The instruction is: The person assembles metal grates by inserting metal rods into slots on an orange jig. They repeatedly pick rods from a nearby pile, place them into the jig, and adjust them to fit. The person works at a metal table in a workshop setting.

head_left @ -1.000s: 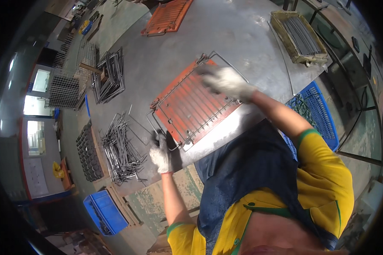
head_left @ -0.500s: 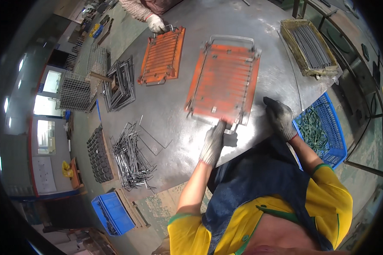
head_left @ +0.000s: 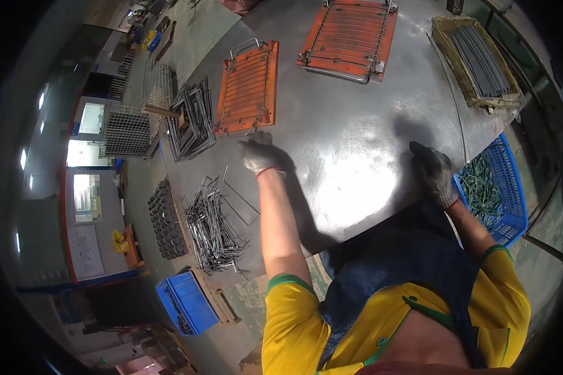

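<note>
My gloved left hand (head_left: 259,154) reaches just below the near end of the left orange plate (head_left: 249,90), its fingers apart and nothing seen in them. Thin rods lie across that plate in a row, inside a wire frame with a loop at the far end. Farther off, a larger orange plate (head_left: 350,36) carries a similar wire rack, and no hand of mine is on it. My gloved right hand (head_left: 436,176) hovers over the near right of the metal table (head_left: 356,125), fingers stretched out and holding nothing.
Bent wire frames (head_left: 191,119) are stacked left of the plates. Nearer lies a tangle of bent wires (head_left: 213,231). At the far right stands a worn tray (head_left: 443,34) of straight rods. A blue basket (head_left: 518,209) with green strips sits beside the table's right edge.
The larger plate has gone from in front of me to the table's far side. My left hand has let go of it and moved left. The co-worker's gloved hand has left the smaller plate.
</note>
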A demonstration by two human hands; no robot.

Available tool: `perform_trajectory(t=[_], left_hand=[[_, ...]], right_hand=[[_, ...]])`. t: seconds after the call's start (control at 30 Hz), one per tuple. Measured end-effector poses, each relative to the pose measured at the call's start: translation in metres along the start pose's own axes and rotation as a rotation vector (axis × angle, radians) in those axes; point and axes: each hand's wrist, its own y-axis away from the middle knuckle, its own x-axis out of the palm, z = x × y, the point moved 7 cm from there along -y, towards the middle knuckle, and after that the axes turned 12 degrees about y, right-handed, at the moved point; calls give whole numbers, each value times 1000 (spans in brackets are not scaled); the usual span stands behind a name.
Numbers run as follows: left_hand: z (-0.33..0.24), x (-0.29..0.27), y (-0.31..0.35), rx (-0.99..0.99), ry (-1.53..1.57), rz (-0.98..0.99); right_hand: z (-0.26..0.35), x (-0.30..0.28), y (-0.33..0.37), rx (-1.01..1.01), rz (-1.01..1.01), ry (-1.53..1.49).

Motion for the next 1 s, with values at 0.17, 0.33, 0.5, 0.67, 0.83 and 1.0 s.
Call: perform_trajectory(t=[0.17,0.33,0.5,0.67,0.83,1.0], left_hand=[[-15,21,-54,-89,126,132],[1,-1,-53,-76,-60,193],[21,6,26,-43,-77,254],[13,-7,97,-50,-64,243],[-1,-45,159,-62,-85,261],[-13,-79,212,-208,-135,197]], right_hand=[[-2,1,1,-17,-10,-44],[-2,2,2,-30,23,-34],[-3,0,4,-48,-47,-65],[-11,9,8,-112,-91,190],[-29,-73,-68,305,122,-251],[-136,-144,-165,264,-92,485]])
